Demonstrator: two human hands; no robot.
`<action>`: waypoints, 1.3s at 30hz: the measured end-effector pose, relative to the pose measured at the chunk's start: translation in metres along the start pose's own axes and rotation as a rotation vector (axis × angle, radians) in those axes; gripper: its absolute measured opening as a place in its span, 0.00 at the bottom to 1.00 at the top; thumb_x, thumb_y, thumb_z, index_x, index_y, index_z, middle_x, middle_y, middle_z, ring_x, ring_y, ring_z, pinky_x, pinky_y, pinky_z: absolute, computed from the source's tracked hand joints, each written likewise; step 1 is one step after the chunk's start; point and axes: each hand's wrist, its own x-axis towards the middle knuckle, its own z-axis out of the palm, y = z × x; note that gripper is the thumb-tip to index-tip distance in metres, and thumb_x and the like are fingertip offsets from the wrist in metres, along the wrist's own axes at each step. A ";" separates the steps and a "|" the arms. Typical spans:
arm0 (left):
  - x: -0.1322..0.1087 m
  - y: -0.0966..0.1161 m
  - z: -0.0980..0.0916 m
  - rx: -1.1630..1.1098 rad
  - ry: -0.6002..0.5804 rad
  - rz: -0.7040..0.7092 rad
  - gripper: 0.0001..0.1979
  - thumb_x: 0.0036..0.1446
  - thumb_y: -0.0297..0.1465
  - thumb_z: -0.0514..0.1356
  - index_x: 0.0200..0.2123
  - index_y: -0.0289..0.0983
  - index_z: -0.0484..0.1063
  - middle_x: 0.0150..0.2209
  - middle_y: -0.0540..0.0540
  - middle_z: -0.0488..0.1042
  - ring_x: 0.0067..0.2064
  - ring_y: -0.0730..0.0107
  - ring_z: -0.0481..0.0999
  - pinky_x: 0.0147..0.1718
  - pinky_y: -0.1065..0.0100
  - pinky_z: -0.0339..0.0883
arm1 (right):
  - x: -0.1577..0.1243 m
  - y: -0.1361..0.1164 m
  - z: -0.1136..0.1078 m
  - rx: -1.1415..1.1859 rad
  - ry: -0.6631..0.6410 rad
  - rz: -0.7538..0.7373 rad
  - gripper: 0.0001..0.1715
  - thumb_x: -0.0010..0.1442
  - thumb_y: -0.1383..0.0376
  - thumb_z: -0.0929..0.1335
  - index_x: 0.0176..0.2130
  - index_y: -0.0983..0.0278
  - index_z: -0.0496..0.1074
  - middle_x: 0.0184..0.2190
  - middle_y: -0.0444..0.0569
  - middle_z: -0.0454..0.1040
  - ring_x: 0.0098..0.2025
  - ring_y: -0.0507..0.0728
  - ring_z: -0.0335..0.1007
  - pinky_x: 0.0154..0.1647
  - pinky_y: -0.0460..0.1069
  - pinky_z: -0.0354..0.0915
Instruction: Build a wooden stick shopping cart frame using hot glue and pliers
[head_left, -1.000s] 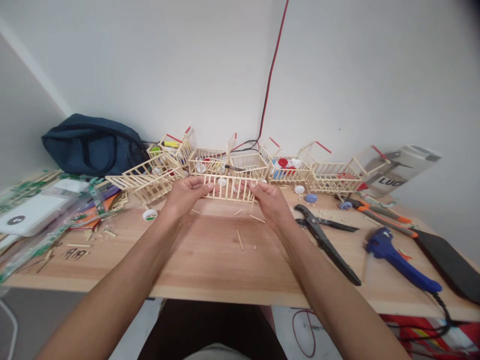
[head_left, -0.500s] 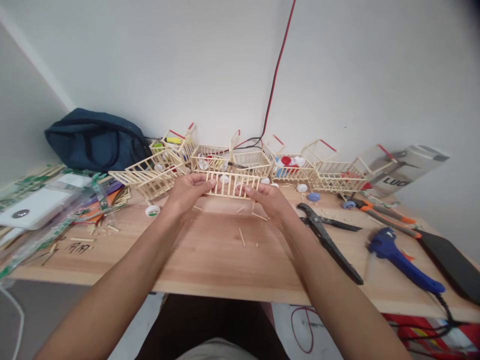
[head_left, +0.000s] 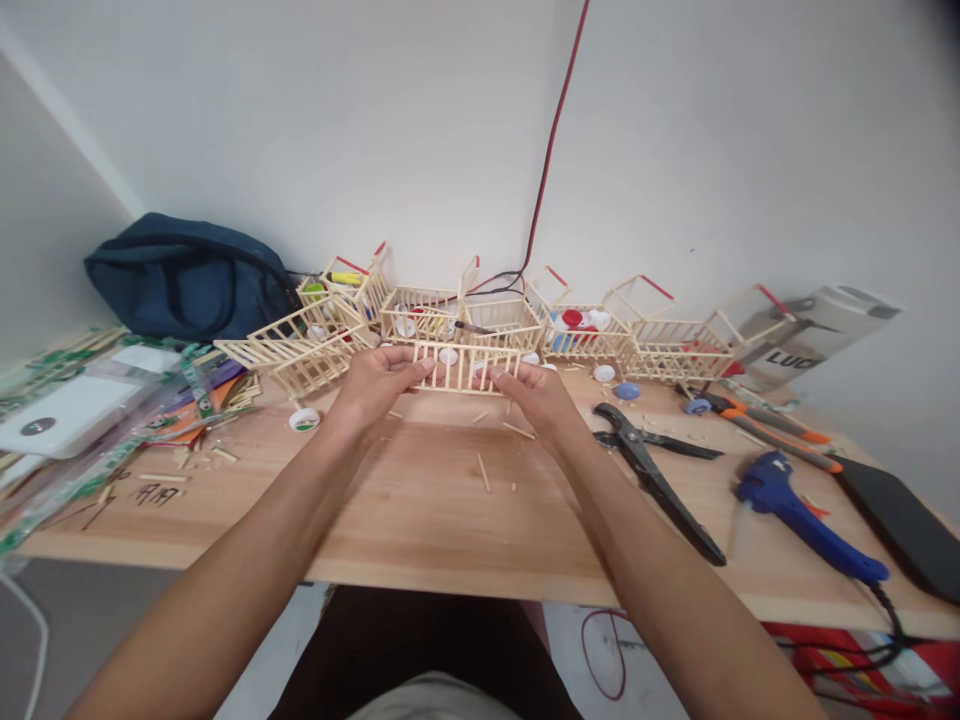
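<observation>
A small ladder-like panel of pale wooden sticks (head_left: 465,369) is held up above the table, its long side running left to right. My left hand (head_left: 379,383) grips its left end, thumb in front and fingers behind. At the right end, my right hand (head_left: 532,393) pinches it in the same way. Behind the panel stand several stick-built carts with red handles, among them a slatted one (head_left: 311,345) on the left and another (head_left: 679,350) on the right. Loose sticks (head_left: 484,472) lie on the wooden table (head_left: 450,540) below the hands.
Black cutters (head_left: 656,480), a blue glue gun (head_left: 810,520), orange-handled pliers (head_left: 780,430) and a black flat object (head_left: 900,530) lie at the right. A dark blue bag (head_left: 191,280) and a white device (head_left: 79,410) are at the left. White bottle caps (head_left: 304,420) are scattered about.
</observation>
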 end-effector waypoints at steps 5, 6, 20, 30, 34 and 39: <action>-0.001 0.002 0.000 0.019 0.014 0.009 0.17 0.43 0.43 0.70 0.32 0.37 0.81 0.33 0.45 0.81 0.33 0.68 0.75 0.34 0.68 0.68 | 0.000 0.002 0.000 -0.007 0.007 -0.038 0.20 0.53 0.47 0.70 0.33 0.59 0.80 0.37 0.47 0.81 0.46 0.61 0.74 0.53 0.56 0.64; -0.001 0.002 0.000 0.023 0.015 0.011 0.16 0.43 0.43 0.70 0.31 0.37 0.80 0.33 0.45 0.81 0.33 0.68 0.75 0.33 0.69 0.68 | 0.001 0.002 0.000 0.004 0.009 -0.036 0.19 0.52 0.47 0.71 0.33 0.59 0.80 0.37 0.47 0.81 0.45 0.61 0.74 0.52 0.56 0.64; 0.002 0.000 -0.001 -0.006 -0.075 -0.030 0.21 0.39 0.45 0.71 0.33 0.35 0.81 0.32 0.44 0.80 0.34 0.66 0.77 0.34 0.68 0.71 | 0.002 0.004 -0.001 0.044 -0.002 -0.016 0.18 0.50 0.50 0.73 0.37 0.59 0.80 0.37 0.47 0.80 0.41 0.59 0.75 0.48 0.55 0.66; 0.001 0.006 0.001 -0.019 -0.083 -0.019 0.29 0.38 0.44 0.72 0.43 0.32 0.78 0.37 0.40 0.81 0.38 0.63 0.78 0.36 0.66 0.71 | 0.001 0.002 0.001 0.103 -0.023 -0.004 0.19 0.49 0.50 0.73 0.37 0.59 0.80 0.37 0.47 0.81 0.44 0.59 0.74 0.53 0.56 0.64; 0.002 0.008 0.000 0.142 -0.029 0.124 0.34 0.41 0.41 0.71 0.52 0.33 0.73 0.49 0.37 0.77 0.49 0.56 0.76 0.47 0.60 0.69 | 0.002 0.003 0.001 0.092 -0.025 -0.001 0.18 0.51 0.50 0.73 0.36 0.59 0.81 0.38 0.47 0.81 0.46 0.59 0.74 0.54 0.56 0.63; 0.003 0.021 -0.001 0.546 0.049 0.524 0.29 0.48 0.37 0.67 0.55 0.39 0.69 0.59 0.40 0.69 0.60 0.54 0.66 0.56 0.54 0.61 | 0.001 0.001 0.002 0.062 -0.028 -0.002 0.19 0.50 0.49 0.73 0.35 0.59 0.81 0.39 0.47 0.81 0.45 0.60 0.75 0.53 0.57 0.65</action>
